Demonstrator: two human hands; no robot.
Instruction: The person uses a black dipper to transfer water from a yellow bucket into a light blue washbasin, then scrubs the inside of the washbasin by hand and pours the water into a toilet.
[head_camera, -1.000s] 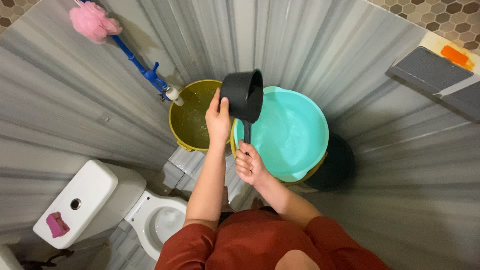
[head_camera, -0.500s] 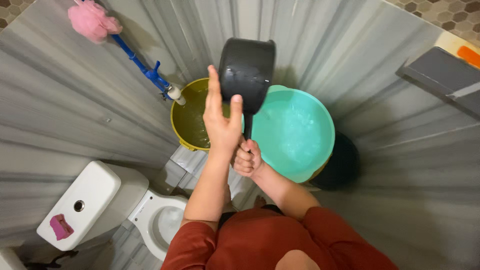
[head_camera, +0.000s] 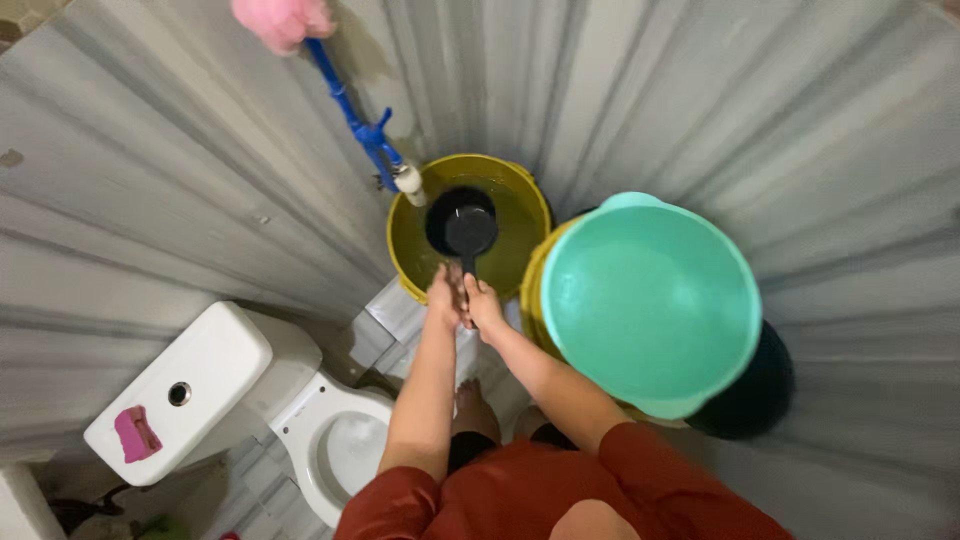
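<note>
The black dipper, raised above the teal basin half a second ago, now sits low inside the yellow bucket at upper centre of the frame; both hands meet at its handle just below the bucket rim; the left hand and right hand are curled closed around that handle, touching each other; a white toilet fills the lower left.
</note>
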